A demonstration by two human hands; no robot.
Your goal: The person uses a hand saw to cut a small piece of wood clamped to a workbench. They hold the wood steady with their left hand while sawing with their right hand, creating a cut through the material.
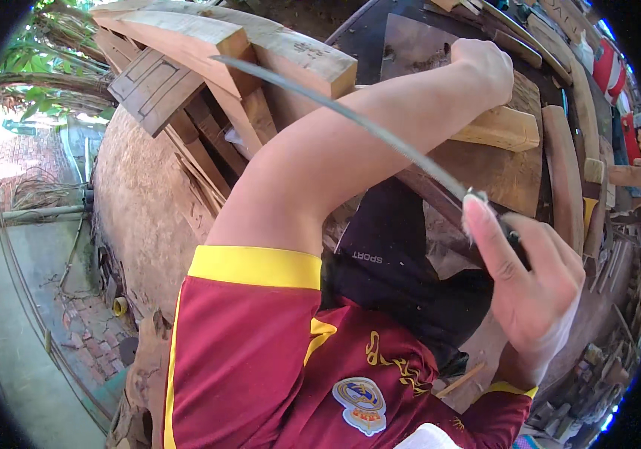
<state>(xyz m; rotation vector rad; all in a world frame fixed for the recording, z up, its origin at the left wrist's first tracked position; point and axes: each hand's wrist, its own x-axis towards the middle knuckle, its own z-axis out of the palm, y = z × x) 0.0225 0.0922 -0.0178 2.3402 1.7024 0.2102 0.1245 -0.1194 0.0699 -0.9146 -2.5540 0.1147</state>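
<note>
My right hand [541, 273] grips the dark handle of a long, narrow grey metal blade [365, 126], thumb laid along its base. It slants up to the left, crossing in front of my left forearm, with its tip over the wooden beams. I cannot tell whether it is a file or a saw. My left hand [483, 69] reaches to the far side, fingers curled into a closed shape above a flat brown board [511, 176]. Whatever those fingers hold is hidden. Just below that hand, a pale squared wood block [504, 129] sticks out from under my forearm.
Thick wooden beams [302, 58] and a grooved board [154, 88] are piled at the far left. Planks [562, 176] and a yellow-and-black handled tool [590, 213] lie at the right. A greenish wall [13, 322] stands at the left.
</note>
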